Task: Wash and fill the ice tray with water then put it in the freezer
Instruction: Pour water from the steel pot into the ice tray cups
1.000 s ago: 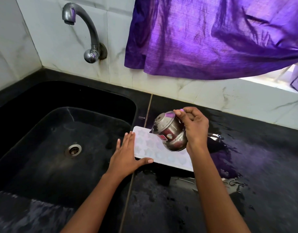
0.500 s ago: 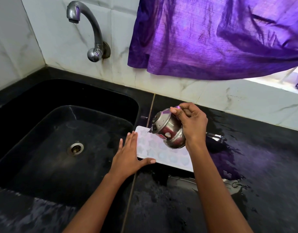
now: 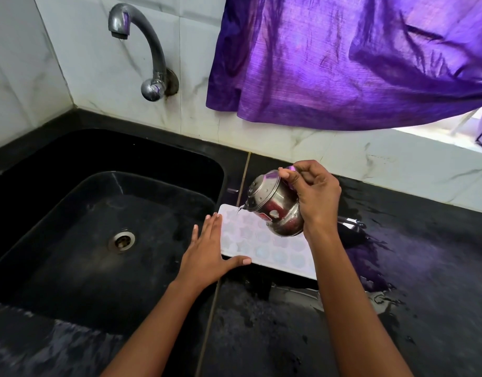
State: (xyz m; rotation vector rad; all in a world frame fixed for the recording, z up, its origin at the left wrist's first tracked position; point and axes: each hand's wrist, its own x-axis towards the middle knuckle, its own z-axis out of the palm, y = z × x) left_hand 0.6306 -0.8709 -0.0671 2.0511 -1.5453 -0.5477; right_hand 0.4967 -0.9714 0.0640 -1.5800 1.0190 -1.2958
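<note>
The wet black desk point(image 3: 414, 308) has the sink point(image 3: 79, 202) sunk into its left side. The white ice tray point(image 3: 264, 248) lies flat on the desk just beside the sink's right rim, with its long axis running left to right. Directly above it, the right hand point(image 3: 317, 198) grips a steel pot point(image 3: 275, 210). The pot is tipped mouth-left, and a thin stream falls from it onto the tray's far left corner. The left hand point(image 3: 207, 254) is nearer the tray's sink end. Its fingers point(image 3: 215, 227) are straight and together against that end, with the thumb along the near edge, and they grasp nothing. The pour probably needs to move rightward along the tray.
</note>
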